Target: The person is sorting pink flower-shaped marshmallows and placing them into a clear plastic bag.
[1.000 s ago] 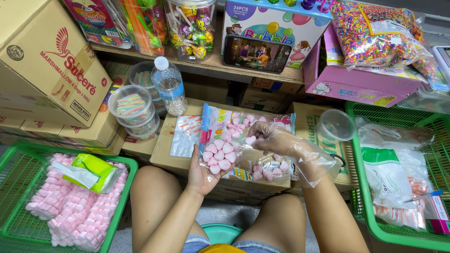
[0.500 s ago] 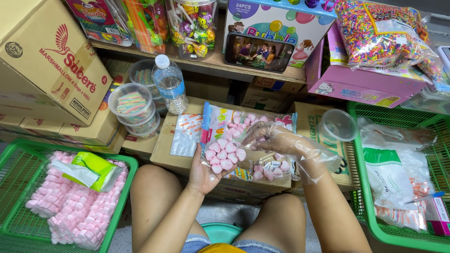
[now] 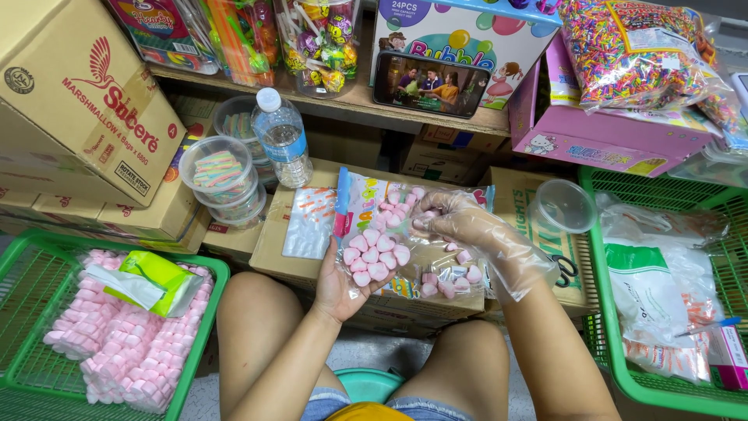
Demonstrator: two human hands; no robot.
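Note:
My left hand (image 3: 336,287) holds up a small clear bag (image 3: 372,234) partly filled with pink heart-shaped marshmallows. My right hand (image 3: 466,226), inside a loose clear plastic glove, pinches at the bag's open top edge with its fingers closed on a marshmallow or the bag rim; which one I cannot tell. Beneath the hands lies a larger open bag of pink marshmallows (image 3: 446,274) on a flat cardboard box (image 3: 273,249). A stack of empty small clear bags (image 3: 310,222) rests on the box to the left.
A green basket (image 3: 23,273) at left holds packed pink marshmallow bags and a green packet. Another green basket (image 3: 615,366) at right holds plastic bags. A water bottle (image 3: 280,139), stacked clear tubs (image 3: 220,175), an empty cup (image 3: 563,206), cardboard boxes and a phone (image 3: 430,86) stand behind.
My right hand has moved from the big bag up to the top of the small bag. The left hand has kept the small bag almost still.

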